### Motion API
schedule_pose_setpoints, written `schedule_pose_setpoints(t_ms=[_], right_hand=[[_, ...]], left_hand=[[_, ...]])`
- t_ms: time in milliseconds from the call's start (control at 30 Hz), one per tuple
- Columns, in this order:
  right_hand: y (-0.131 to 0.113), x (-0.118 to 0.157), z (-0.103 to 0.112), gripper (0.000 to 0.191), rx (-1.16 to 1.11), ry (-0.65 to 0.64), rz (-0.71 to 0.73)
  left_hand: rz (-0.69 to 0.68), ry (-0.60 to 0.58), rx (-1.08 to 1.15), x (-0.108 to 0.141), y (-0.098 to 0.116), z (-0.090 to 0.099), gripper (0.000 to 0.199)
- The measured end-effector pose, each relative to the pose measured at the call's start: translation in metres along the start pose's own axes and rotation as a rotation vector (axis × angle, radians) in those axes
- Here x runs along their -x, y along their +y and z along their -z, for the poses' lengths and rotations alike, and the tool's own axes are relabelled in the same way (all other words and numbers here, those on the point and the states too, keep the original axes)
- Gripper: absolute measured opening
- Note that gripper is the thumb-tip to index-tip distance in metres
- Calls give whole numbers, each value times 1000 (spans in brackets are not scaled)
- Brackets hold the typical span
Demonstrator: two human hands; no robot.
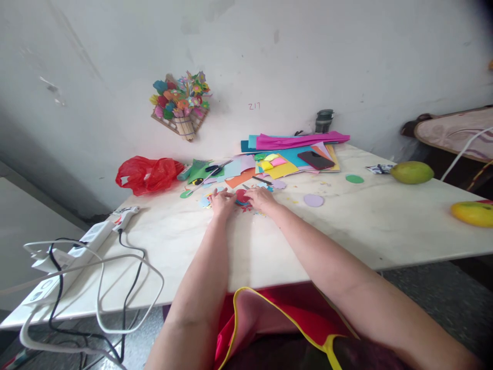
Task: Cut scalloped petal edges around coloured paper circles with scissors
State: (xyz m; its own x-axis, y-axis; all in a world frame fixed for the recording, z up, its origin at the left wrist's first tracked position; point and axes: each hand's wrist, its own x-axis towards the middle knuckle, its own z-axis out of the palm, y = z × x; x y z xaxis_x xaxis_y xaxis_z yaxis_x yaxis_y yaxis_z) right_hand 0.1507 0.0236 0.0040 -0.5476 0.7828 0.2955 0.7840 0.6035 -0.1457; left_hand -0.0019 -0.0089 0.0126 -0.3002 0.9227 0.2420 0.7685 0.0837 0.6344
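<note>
A small red paper circle (242, 195) lies between my two hands on the table, with blue paper at its lower edge. My left hand (222, 201) rests just left of it over coloured paper pieces, its fingers apart and the thumb pointing at the circle. On the other side my right hand (262, 199) has curled fingers at the circle's right edge and seems to grip it; the fingertips are small and partly hidden. Tiny red and blue scraps (246, 208) lie in front of the circle. Behind the hands is a dark, thin stick-like thing (262, 180).
Scissors (217, 168), coloured sheets (241, 178) and a phone (316, 160) lie behind. A red plastic bag (148, 174) and a power strip (77, 252) with loose cables are on the left. A lilac circle (314, 200), a green circle (355, 179) and mangoes (412, 172) are on the right.
</note>
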Motion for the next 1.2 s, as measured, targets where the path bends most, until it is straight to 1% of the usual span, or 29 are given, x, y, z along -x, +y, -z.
schedule_pose_setpoints(t_ms=[167, 300, 433, 533, 600, 733, 833, 933, 1067, 1133, 1200], right_hand=[[0, -2, 0, 31, 52, -21, -6], [0, -4, -2, 28, 103, -23, 32], [-3, -6, -3, 30, 158, -53, 71], [-3, -5, -1, 31, 161, -52, 50], [-3, -4, 0, 31, 152, -43, 22], [-2, -2, 0, 30, 124, -39, -3], [-1, -2, -2, 30, 108, -38, 2], [-1, -3, -2, 29, 103, -34, 5], [-2, -2, 0, 28, 90, -33, 7], [-2, -2, 0, 28, 86, -29, 10], [-2, -1, 0, 28, 88, -20, 20]], left_hand=[[28, -28, 9, -3, -3, -2, 11], [58, -38, 24, -3, -1, -3, 12], [66, -37, 27, -2, 2, -2, 10], [72, -45, 13, -3, 2, -2, 12], [66, -45, 7, -3, -1, -3, 17], [8, -50, -25, -3, -9, -5, 35], [-66, -72, -60, -3, -12, -7, 39], [-141, -109, -114, -1, -12, -6, 33], [-186, -129, -162, 0, -11, -5, 20], [-195, -124, -162, 0, -11, -5, 18], [-201, -123, -153, 0, -12, -5, 21]])
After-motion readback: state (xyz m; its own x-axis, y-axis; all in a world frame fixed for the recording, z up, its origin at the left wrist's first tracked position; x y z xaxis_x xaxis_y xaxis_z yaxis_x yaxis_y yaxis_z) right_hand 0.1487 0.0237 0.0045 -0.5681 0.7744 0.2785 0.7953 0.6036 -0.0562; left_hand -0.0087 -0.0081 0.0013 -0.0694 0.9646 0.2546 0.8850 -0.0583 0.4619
